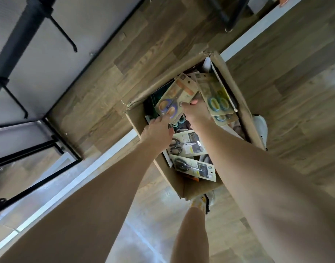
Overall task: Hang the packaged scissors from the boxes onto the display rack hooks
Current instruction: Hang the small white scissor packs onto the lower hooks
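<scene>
Hands reach down into an open cardboard box on the wood-patterned floor, the picking-out stage of the job. The left hand has its fingers curled at the near edge of a scissors pack with purple handles, apparently pinching the card's corner. The right hand is closed around the same pack's right edge, thumb tip showing above; blur hides the exact grip.

That pack is a flat, stiff tan card, glossy over the scissors, and it sits tilted atop the pile at the box's far end. Just right of it lean two similar cards with green-ringed handles. Nearer the camera lie two paler cards holding dark-handled scissors, flat and overlapping. The box is soft, creased corrugated board, its flaps torn at the far corner.

At upper left stands the display rack: a pale ribbed back panel, a dark metal frame, and thin black hooks jutting out, those in view bare. A shoe shows just beyond the box's near corner.

Judging from this, the next move calls for lifting the purple pack clear of its neighbours, turning it upright, and lining its hang hole up with a hook tip. Slippery card faces may let packs slide together.
</scene>
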### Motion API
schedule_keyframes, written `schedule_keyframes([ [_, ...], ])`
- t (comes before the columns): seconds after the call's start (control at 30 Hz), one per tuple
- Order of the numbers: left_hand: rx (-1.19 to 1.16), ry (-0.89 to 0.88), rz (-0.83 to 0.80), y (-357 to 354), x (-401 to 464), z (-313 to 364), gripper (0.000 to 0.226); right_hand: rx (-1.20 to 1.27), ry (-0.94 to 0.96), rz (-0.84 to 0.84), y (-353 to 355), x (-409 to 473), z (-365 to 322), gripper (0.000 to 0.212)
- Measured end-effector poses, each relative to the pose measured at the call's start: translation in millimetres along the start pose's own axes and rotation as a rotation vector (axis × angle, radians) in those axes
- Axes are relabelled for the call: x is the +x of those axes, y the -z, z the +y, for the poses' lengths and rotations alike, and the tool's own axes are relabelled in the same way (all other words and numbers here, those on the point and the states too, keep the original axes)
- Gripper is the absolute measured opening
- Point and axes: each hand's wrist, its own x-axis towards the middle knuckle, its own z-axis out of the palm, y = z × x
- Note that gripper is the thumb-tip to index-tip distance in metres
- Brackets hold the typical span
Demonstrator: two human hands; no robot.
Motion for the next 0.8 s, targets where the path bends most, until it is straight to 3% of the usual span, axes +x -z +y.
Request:
schedule_keyframes([
  [0.13,-0.026,0.015,0.024,4,6,-7,0.04,0.025,-0.077,0.034,-6,12,-4,0.046],
  [0.27,-0.027,0.02,0.01,7,-3,-8,0.036,0.0,-0.041,-0.043,-7,7,-2,0.021],
  [0.37,-0.026,0.031,-0.008,10,-13,-5,0.04,0.097,-0.094,-0.043,-9,1,-5,0.015],
  [0.5,-0.031,0.043,0.009,15,-14,-4,0.041,0.208,-0.161,0.01,-29,29,7,0.051],
  [0.53,-0.032,0.04,0.018,16,-12,-4,0.04,0.236,-0.158,-0.01,-35,35,9,0.051],
  [0.63,-0.037,0.034,0.047,22,-3,-6,0.036,0.168,-0.098,-0.018,-29,17,-9,0.02],
  [0.8,-0.073,0.05,0.063,23,-6,-4,0.036,0.068,-0.056,-0.045,0,-12,5,0.01],
])
